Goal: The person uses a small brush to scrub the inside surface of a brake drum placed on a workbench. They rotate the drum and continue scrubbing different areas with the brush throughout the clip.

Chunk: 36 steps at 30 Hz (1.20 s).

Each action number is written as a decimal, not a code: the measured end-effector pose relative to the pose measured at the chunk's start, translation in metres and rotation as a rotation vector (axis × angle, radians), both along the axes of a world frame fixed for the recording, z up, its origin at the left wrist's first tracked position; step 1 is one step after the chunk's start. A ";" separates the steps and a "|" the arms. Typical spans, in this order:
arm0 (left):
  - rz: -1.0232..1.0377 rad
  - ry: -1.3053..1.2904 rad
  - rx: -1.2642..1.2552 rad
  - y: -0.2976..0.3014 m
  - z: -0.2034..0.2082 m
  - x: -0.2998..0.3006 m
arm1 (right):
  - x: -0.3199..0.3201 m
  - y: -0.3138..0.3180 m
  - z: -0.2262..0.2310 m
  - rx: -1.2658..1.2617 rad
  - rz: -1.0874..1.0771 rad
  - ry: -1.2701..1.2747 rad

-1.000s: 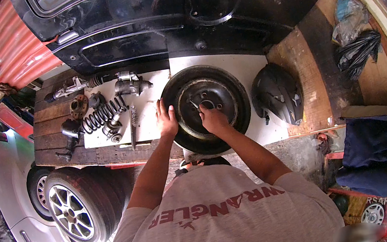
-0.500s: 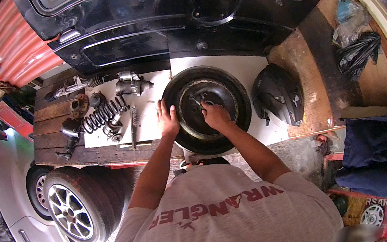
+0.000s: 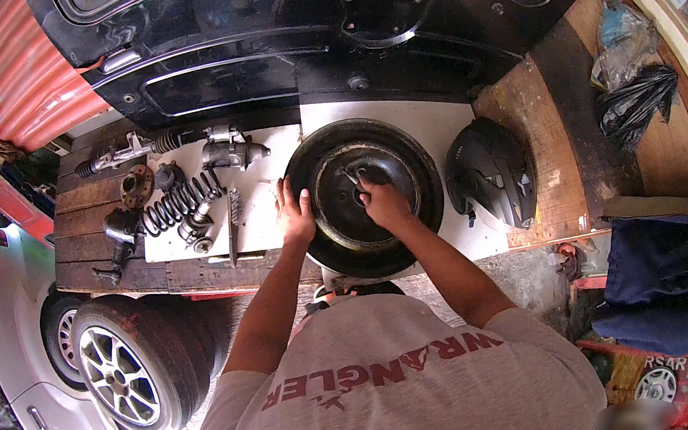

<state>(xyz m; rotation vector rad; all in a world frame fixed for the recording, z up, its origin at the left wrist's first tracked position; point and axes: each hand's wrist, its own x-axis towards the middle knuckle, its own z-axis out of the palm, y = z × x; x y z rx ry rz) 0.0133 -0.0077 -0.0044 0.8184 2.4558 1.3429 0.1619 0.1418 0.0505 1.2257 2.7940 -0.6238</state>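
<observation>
- Brace the wheel at the surface's near edge: left hand unclenched, laid against its left side.
- Right hand, grasping a slim tool: keep its tip controlled.

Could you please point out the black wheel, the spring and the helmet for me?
Black wheel [image 3: 339,201], head view: its recessed inner face.
Spring [image 3: 182,204], head view: its middle coils.
Helmet [image 3: 482,164], head view: its dark shell.
</observation>
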 end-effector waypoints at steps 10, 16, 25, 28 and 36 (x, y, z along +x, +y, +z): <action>0.013 -0.003 0.018 -0.003 -0.002 -0.002 | 0.006 0.030 0.022 0.032 0.012 0.079; 0.021 0.022 0.067 -0.001 -0.016 -0.005 | 0.000 0.000 0.018 -0.064 0.118 0.030; 0.028 0.039 0.073 -0.003 -0.020 -0.006 | 0.035 -0.032 0.037 -0.085 0.315 -0.006; 0.019 0.037 0.063 -0.001 -0.019 -0.006 | 0.007 -0.021 0.020 0.018 0.195 -0.014; 0.034 0.015 0.102 -0.002 -0.016 -0.006 | 0.024 -0.009 0.022 -0.034 0.179 -0.036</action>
